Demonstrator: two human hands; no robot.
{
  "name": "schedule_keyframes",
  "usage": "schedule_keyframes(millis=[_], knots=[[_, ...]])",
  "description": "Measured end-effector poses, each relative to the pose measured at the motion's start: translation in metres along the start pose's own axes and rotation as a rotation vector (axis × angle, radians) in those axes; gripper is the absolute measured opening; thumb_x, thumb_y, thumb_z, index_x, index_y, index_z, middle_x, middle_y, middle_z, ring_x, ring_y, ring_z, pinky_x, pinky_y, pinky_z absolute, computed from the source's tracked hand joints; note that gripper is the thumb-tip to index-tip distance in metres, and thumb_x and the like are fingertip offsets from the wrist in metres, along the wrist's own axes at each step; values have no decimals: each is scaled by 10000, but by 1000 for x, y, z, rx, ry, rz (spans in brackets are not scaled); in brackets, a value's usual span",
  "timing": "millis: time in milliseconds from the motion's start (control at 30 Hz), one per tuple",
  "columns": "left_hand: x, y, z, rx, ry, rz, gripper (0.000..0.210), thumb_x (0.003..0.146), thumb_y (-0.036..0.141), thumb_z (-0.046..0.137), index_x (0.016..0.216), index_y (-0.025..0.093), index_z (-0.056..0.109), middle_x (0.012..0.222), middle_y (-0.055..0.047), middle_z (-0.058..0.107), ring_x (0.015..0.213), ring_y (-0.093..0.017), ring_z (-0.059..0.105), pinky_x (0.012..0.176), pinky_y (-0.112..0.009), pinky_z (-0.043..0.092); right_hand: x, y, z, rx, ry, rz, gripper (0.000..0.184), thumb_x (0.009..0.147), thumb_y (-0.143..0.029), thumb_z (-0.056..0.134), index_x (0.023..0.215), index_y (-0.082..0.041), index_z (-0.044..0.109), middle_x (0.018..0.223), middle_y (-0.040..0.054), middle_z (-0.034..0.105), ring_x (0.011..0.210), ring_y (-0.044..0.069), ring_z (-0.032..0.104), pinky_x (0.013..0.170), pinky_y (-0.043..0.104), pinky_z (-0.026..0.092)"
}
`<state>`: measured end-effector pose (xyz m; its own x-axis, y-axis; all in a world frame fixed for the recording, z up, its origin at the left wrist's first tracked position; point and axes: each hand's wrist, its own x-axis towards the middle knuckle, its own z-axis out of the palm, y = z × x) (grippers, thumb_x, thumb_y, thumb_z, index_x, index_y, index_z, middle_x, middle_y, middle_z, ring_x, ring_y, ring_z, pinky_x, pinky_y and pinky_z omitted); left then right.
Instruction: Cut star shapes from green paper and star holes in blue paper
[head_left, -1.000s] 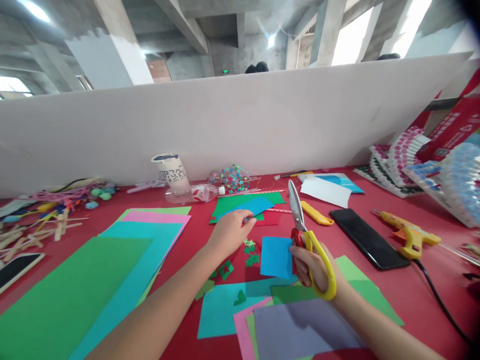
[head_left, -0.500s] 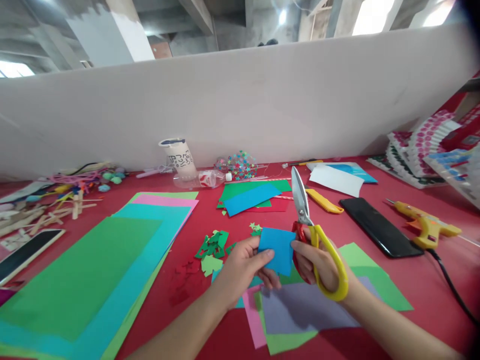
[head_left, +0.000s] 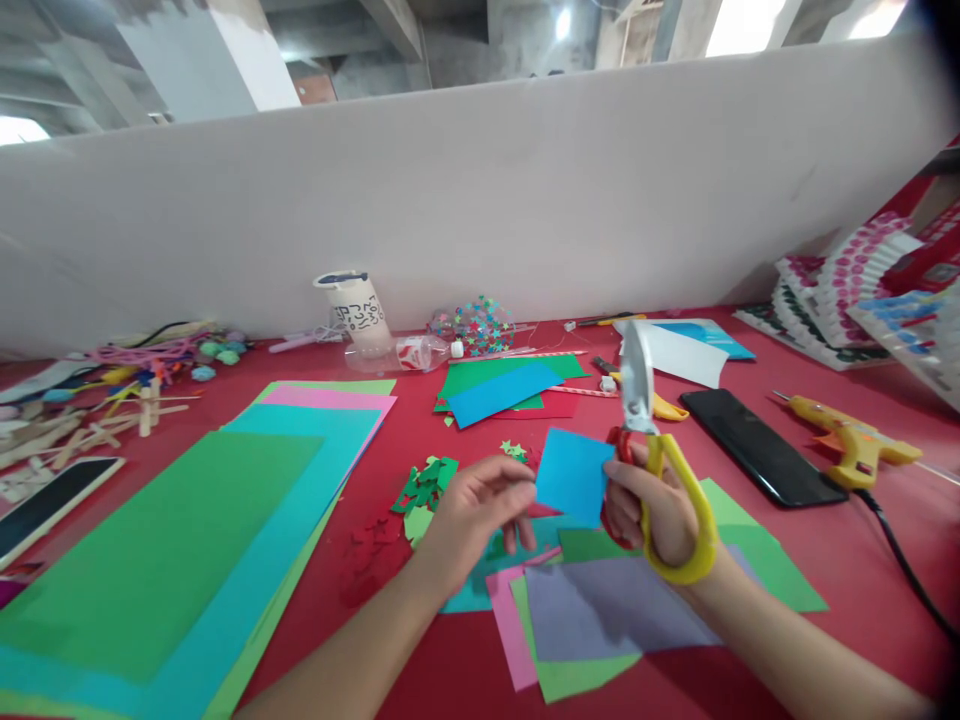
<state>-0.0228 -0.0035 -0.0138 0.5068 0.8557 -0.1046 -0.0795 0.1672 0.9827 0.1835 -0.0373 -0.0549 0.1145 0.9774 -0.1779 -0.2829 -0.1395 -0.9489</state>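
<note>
A square of blue paper (head_left: 571, 474) hangs upright above the table, its right edge pinched in my right hand (head_left: 651, 510). That same hand also carries scissors (head_left: 679, 470) with red and yellow handles, their blades pointing up and away from the paper. My left hand (head_left: 480, 510) is beside the paper's left edge, fingers loosely bent and apart, seemingly off the sheet. Below the hands lie overlapping sheets, among them a grey-purple sheet (head_left: 600, 605) and a pink strip (head_left: 512, 625). Green scraps (head_left: 426, 485) and red scraps (head_left: 371, 550) lie left of my left hand.
Large coloured sheets (head_left: 172, 540) cover the table's left side. A black phone (head_left: 761, 447) and a yellow glue gun (head_left: 855, 440) with a cable are at right. Toward the back stand a white cup (head_left: 358, 310) and a lying plastic bottle (head_left: 412, 353). Craft sticks (head_left: 97, 435) clutter the far left.
The blue square has moved slightly right and up with my right hand and the scissors. My left thumb and fingers have come off the paper, and the scissor blades have turned.
</note>
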Motion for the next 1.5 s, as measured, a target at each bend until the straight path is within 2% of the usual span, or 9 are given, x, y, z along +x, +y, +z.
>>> schedule_keyframes(millis=[100, 200, 467, 567, 633, 700, 833, 1033, 1500], knots=[[5, 4, -12, -10, 317, 144, 190, 891, 327, 579, 799, 162, 599, 748, -3, 662, 474, -49, 530, 438, -169, 381, 4, -10, -8, 45, 85, -83, 290, 956, -268, 628, 1234, -190, 598, 1239, 85, 637, 977, 258, 673, 793, 452, 571], [8, 4, -17, -34, 428, 186, 218, 898, 348, 566, 785, 163, 574, 760, 1, 650, 481, -45, 514, 437, -166, 369, 8, -17, -15, 49, 118, -113, 281, 955, -271, 628, 1224, -192, 606, 1238, 86, 638, 978, 258, 673, 798, 448, 571], [-5, -2, 12, -80, -132, -165, 389, 861, 484, 594, 1098, 176, 575, 894, -52, 647, 555, -142, 665, 397, -192, 435, -4, -6, 10, -141, 7, -23, 270, 960, -265, 625, 1215, -180, 606, 1196, 79, 655, 929, 241, 687, 759, 428, 581], [-8, -2, 19, -54, -57, -136, 323, 858, 415, 627, 1018, 134, 641, 807, -45, 655, 655, -128, 655, 567, -210, 535, -18, -7, 21, -264, -14, -40, 172, 980, -307, 592, 1000, -151, 659, 857, 3, 701, 586, 131, 659, 527, 275, 552], [-8, 1, 21, -52, 35, -108, 267, 864, 372, 625, 951, 122, 667, 776, -42, 662, 686, -123, 638, 648, -234, 563, -24, -14, 27, -320, -36, -79, 388, 974, -348, 573, 622, -186, 560, 443, -116, 503, 334, 84, 466, 405, 223, 434], [-7, 5, 22, -53, 53, -105, 265, 868, 365, 612, 964, 124, 669, 748, -39, 667, 654, -132, 631, 616, -256, 574, -29, -24, 31, -352, -53, -109, 459, 913, -390, 583, 508, -248, 421, 301, -120, 410, 290, 96, 405, 370, 227, 370], [-9, 17, 25, -15, -28, -101, 299, 870, 382, 606, 983, 112, 667, 657, -36, 657, 527, -129, 610, 455, -215, 521, -33, -43, 33, -386, -58, -122, 364, 829, -390, 613, 543, -263, 427, 309, -107, 433, 260, 99, 399, 320, 221, 306], [-16, 19, 35, -268, -103, -177, 286, 855, 336, 621, 1052, 133, 659, 762, -83, 705, 634, -175, 675, 475, -230, 544, -33, -34, 26, -371, -62, -136, 372, 912, -398, 503, 580, -270, 395, 325, -112, 420, 279, 111, 399, 360, 238, 363], [-16, -5, 27, -6, 42, -189, 296, 819, 378, 648, 678, 117, 649, 598, -50, 672, 371, -62, 483, 357, -162, 337, -32, -21, 19, -508, -191, -87, 478, 935, -496, 435, 519, -267, 377, 338, -92, 372, 317, 117, 418, 394, 242, 362]])
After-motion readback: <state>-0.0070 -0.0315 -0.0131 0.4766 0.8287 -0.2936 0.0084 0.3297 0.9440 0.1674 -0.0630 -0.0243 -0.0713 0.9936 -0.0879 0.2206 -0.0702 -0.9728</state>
